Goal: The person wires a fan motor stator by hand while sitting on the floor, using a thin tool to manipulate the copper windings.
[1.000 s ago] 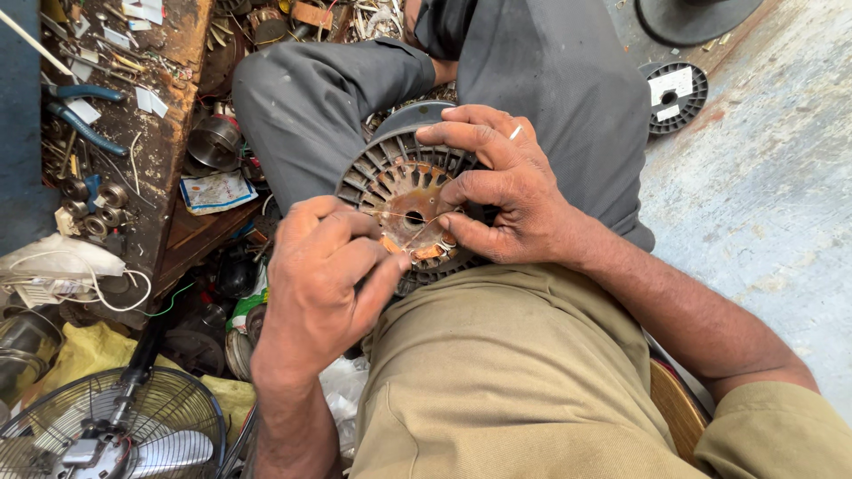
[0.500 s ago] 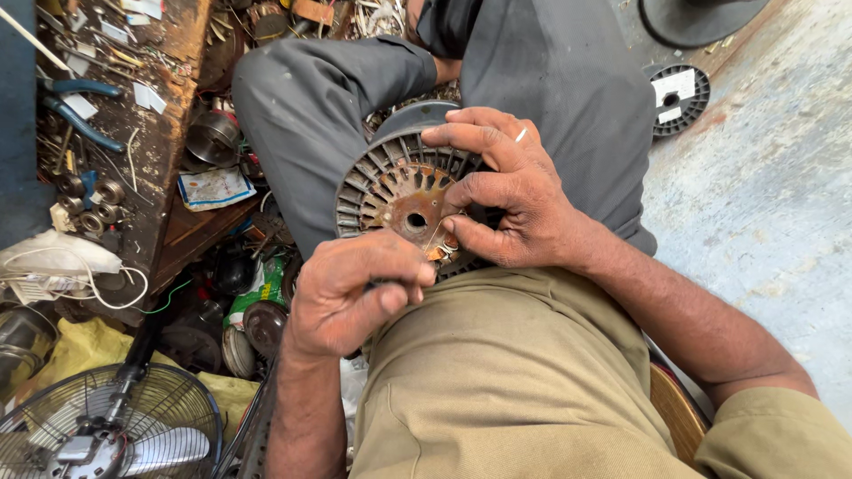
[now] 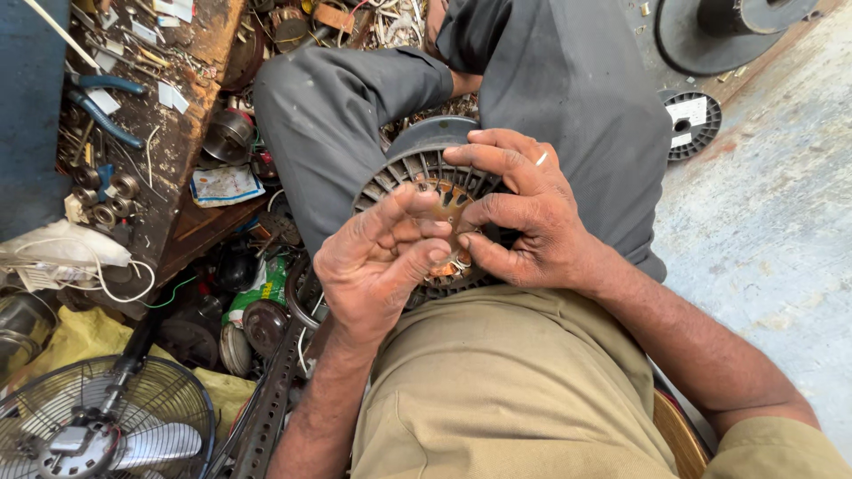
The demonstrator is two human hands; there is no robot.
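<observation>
The person is sitting with a round finned motor stator (image 3: 424, 182) resting on the lap, at the upper edge of the tan trousers (image 3: 506, 390). The right hand (image 3: 532, 217) is lying over the stator's right side, fingers curled around its rim and the thumb pressing toward the copper-coloured centre; the grip is closed on the stator. The left hand (image 3: 382, 262) is hovering over the centre, thumb and fingertips pinched narrow; whether they are holding anything small cannot be told. The fingertips of the two hands are nearly touching above the hub.

Just beyond the stator, a second person in grey clothing (image 3: 541, 80) is sitting, one knee bent to the left. A cluttered wooden bench (image 3: 191, 133) is standing at the left, and blue-handled pliers (image 3: 102, 102) are lying near its left edge. A wire-guarded fan (image 3: 98, 426) is lying at the lower left corner of the floor, beside a yellow cloth (image 3: 67, 333). A black wire spool (image 3: 692, 124) is lying on the concrete floor (image 3: 772, 222) at upper right.
</observation>
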